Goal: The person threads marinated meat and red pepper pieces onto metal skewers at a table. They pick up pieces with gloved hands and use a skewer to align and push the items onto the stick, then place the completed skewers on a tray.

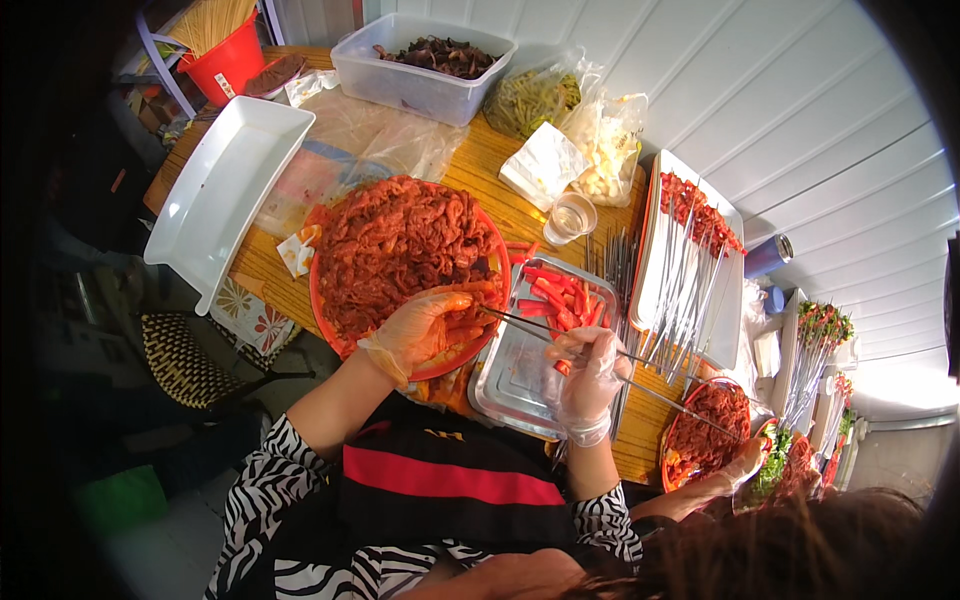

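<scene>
My left hand (412, 330), in a clear glove, is over the near edge of a red bowl (504, 281) heaped with marinated raw meat slices (405, 240). Its fingertips pinch some of the meat at the tips of thin metal skewers (525, 324). The skewers' shafts run rightward through my right hand (589, 375), also gloved, with its fingers closed around them. Beneath that hand is a metal tray (517, 375) with red cut sticks (559, 296), perhaps a vegetable. My fingers hide exactly how the meat sits on the tips.
More bare skewers (613, 255) lie beside a white tray (724, 322) of loaded meat skewers. A co-worker's gloved hand (742, 465) is by another meat bowl (709, 427) at right. Behind stand a plastic cup (570, 217), bags and a plastic tub (412, 94); a long white tray (225, 172) overhangs the table's left edge.
</scene>
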`<state>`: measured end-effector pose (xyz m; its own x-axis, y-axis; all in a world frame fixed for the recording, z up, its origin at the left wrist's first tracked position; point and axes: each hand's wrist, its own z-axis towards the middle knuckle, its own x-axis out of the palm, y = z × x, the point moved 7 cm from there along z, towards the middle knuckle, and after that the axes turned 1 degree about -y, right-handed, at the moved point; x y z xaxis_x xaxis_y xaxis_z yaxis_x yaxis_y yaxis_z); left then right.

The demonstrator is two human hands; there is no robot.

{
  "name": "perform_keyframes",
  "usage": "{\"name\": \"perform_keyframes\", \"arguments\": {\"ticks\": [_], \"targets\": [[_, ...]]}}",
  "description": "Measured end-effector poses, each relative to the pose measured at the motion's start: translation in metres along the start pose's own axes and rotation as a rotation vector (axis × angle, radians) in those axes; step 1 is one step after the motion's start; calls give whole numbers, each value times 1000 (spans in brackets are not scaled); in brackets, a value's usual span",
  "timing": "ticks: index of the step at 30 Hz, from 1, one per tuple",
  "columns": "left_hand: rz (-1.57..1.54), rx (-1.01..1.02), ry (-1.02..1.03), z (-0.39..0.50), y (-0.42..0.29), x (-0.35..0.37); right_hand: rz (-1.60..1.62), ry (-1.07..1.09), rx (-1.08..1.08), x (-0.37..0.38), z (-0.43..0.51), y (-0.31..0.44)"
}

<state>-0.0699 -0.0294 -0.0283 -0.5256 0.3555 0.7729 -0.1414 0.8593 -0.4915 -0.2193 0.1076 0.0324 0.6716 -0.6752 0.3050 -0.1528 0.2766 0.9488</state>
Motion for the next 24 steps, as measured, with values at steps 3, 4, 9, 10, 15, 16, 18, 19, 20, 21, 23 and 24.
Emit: {"name": "perform_keyframes", "arguments": {"ticks": [3,4,9,10,15,16,18,19,20,21,23,24], "targets": [[-27,10,-14,0,2,-1,-174,31,-96,6,-7,11],[-38,14,-13,0,3,-2,-223,51,-138,8,-9,13],[-144,6,-45,1,6,-7,-398,186,-353,26,-17,35],[-170,5,-56,2,7,-7,-416,199,-367,27,-18,35],[-214,-3,-129,3,10,-13,-272,106,-179,15,-16,21],[-212,-5,-141,3,10,-14,-225,70,-144,14,-15,21],[-250,14,-160,5,10,-22,-117,-18,-59,9,-16,20],[-269,24,-169,6,9,-24,-55,-70,-11,6,-21,19],[-286,57,-186,7,7,-26,6,-122,38,2,-26,17],[-303,89,-204,7,5,-25,-107,-28,-15,4,-29,19],[-317,126,-207,8,0,-22,-333,160,-120,6,-35,20],[-314,134,-199,7,-3,-21,-331,221,-166,16,-37,24]]}}
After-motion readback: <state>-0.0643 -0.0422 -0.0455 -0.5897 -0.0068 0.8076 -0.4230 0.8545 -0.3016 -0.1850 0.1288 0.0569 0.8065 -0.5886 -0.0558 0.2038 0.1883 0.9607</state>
